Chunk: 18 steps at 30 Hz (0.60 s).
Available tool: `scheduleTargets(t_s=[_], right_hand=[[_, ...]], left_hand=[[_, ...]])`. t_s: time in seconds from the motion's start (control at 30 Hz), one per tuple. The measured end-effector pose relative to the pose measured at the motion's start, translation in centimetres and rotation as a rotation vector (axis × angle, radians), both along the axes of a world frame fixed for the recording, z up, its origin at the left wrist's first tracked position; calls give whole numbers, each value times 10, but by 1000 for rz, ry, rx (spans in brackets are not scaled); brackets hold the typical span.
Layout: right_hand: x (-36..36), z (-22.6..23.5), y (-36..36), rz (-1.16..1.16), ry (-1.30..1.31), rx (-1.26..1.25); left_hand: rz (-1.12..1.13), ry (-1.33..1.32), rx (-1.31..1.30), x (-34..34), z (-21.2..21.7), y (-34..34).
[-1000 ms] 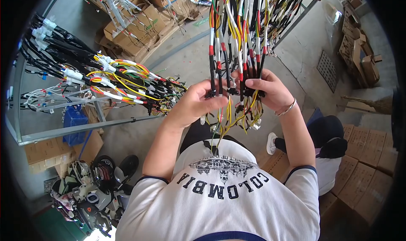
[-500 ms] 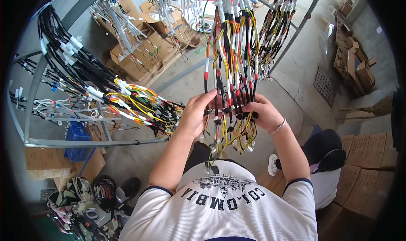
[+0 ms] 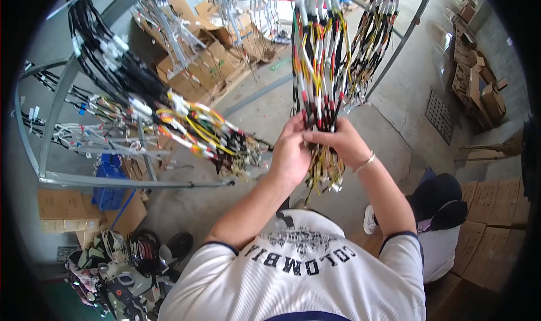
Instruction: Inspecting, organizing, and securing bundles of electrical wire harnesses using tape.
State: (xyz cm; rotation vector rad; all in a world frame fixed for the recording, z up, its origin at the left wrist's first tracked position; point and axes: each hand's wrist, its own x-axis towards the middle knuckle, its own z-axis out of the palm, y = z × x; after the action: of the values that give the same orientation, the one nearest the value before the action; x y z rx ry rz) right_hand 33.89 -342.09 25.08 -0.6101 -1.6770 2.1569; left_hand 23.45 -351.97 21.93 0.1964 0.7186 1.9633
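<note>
A hanging bundle of wire harnesses (image 3: pixel 320 62), black with yellow, red and white sections, comes down in front of me. Around its lower part my left hand (image 3: pixel 293 151) closes from the left side. From the right, my right hand (image 3: pixel 345 142) wraps the same bundle, its thumb laid across the front toward the left hand. Below the hands the loose wire ends and small connectors (image 3: pixel 327 174) bunch together. The fingers behind the bundle are partly hidden.
A thick harness bundle (image 3: pixel 141 78) hangs from the metal frame (image 3: pixel 124 180) at left. Another bundle (image 3: pixel 376 45) hangs at right. Beyond lie open cardboard boxes (image 3: pixel 200 67). A person (image 3: pixel 442 214) is beside stacked cartons (image 3: pixel 493 208); a scooter (image 3: pixel 129 287) stands lower left.
Both hands have drawn together, squeezing the spread harnesses into a narrower bundle. The whole view has shifted slightly, and the wire ends below the hands now hang closer together.
</note>
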Motion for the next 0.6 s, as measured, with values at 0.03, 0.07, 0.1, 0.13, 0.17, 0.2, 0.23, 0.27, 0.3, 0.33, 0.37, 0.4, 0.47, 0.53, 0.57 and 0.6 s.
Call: scheduleTargets(t_s=[0.03, 0.07, 0.1, 0.13, 0.17, 0.2, 0.23, 0.27, 0.3, 0.33, 0.37, 0.4, 0.47, 0.53, 0.57, 0.6], right_hand=[[-4, -1, 1, -33, -7, 80], [-3, -4, 3, -26, -30, 30], [-1, 6, 2, 32, -4, 33], [0, 4, 7, 44, -49, -86], [1, 21, 10, 13, -62, -236], [2, 15, 16, 34, -48, -294], [6, 7, 23, 56, -33, -351], [6, 5, 26, 41, -30, -360], [9, 6, 26, 62, -19, -374], [15, 11, 22, 83, -4, -387], [19, 2, 26, 115, 18, -355], [24, -25, 34, 144, 66, -42], [14, -35, 32, 176, -27, -240], [12, -22, 14, 141, -60, -275], [12, -6, 7, 169, -75, -288], [12, -1, 1, 176, -83, -231]], left_hand=[[-1, -31, -3, -2, 1, 6], [-103, -75, 74, -10, -1, 0], [-61, -129, 14, -8, 9, -5], [-67, -147, 31, -7, 22, -9], [-81, -173, 68, -14, 21, -7], [-110, -210, 53, -17, 22, -12], [-137, -246, 40, -19, 24, -17], [-169, -251, 92, -22, 25, -18], [-166, -247, 90, -24, 26, -23], [-163, -239, 90, -23, 28, -30], [-194, -203, 141, -23, 23, -33], [-184, -221, 105, -22, 25, -33], [-72, -155, -9, -19, 24, -32], [-52, -103, -22, -21, 18, -35], [-47, -69, -27, -20, 17, -37], [-36, -39, -38, -20, 17, -39]])
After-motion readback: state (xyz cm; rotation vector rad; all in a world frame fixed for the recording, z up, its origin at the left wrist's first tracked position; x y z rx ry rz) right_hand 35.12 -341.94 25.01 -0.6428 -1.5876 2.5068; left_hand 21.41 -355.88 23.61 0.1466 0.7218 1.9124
